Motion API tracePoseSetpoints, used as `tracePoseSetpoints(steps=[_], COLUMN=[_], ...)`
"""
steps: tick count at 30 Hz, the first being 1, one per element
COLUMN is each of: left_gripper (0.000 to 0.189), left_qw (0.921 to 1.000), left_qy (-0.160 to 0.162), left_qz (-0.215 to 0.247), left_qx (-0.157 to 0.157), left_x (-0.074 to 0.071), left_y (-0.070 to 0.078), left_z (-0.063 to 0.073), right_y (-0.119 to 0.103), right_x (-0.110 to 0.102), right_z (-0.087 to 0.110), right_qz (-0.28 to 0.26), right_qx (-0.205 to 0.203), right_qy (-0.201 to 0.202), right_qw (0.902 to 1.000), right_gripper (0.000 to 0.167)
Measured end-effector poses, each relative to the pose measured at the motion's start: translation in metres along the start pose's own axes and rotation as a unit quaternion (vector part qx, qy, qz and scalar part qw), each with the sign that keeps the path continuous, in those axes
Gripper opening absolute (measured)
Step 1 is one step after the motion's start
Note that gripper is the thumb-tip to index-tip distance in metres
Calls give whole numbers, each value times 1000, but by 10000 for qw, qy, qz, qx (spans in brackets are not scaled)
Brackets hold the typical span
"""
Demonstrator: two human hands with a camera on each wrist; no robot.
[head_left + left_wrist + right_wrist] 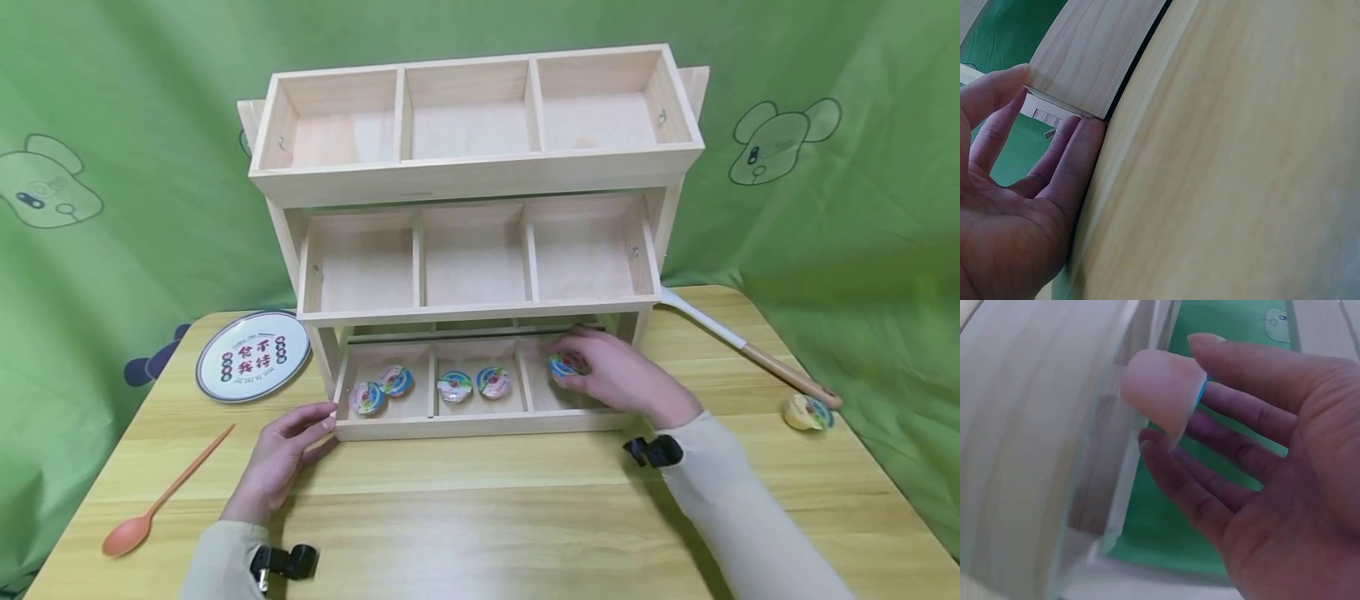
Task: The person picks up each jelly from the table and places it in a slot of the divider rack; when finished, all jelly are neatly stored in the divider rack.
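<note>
In the head view, my right hand (611,371) holds a small jelly cup (564,365) over the right compartment of the bottom wooden tray (480,429). The right wrist view shows the pinkish jelly cup (1163,387) between the thumb and fingers of my right hand (1260,450), its blue-edged lid toward the palm. My left hand (288,450) touches the tray's left front corner; up close in the left wrist view, extended fingers of the left hand (1029,206) rest against the tray's end (1094,56). Two jelly cups (367,398) lie in the left compartment, two more (455,386) in the middle one.
Two more three-compartment trays (476,179) rise above on the wooden rack (288,250). A round plate (255,387) and an orange spoon (129,533) lie left. On the right are a wooden-handled white utensil (780,367) and a yellowish jelly cup (806,414) near the table edge.
</note>
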State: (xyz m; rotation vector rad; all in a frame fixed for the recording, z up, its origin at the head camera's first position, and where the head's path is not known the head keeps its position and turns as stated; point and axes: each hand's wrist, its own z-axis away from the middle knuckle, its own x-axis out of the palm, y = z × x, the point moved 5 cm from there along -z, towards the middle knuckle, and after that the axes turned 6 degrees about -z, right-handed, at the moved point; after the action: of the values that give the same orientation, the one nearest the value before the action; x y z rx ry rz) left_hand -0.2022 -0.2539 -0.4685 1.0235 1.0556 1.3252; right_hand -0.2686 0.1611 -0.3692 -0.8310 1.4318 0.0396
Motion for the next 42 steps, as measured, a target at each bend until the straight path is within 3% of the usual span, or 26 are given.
tracePoseSetpoints(steps=[14,26,33,42], left_gripper=[34,34,32,37], left_qw=[10000,9999,9998,9999], left_qy=[27,26,-15,-39], left_qz=[-6,52,69,-25], left_qx=[29,85,159,139], left_x=[-1,0,0,0], left_y=[-1,-2,-1,0], left_z=[0,-1,-1,0], right_y=[4,6,3,-6], right_x=[27,37,32,12], right_z=[-22,-29,-26,-7], right_qz=[80,291,271,-76], right_qx=[-29,-69,-112,-80], right_qy=[-341,-249,-158,1], right_qw=[9994,9992,9994,9999], right_gripper=[44,44,48,37])
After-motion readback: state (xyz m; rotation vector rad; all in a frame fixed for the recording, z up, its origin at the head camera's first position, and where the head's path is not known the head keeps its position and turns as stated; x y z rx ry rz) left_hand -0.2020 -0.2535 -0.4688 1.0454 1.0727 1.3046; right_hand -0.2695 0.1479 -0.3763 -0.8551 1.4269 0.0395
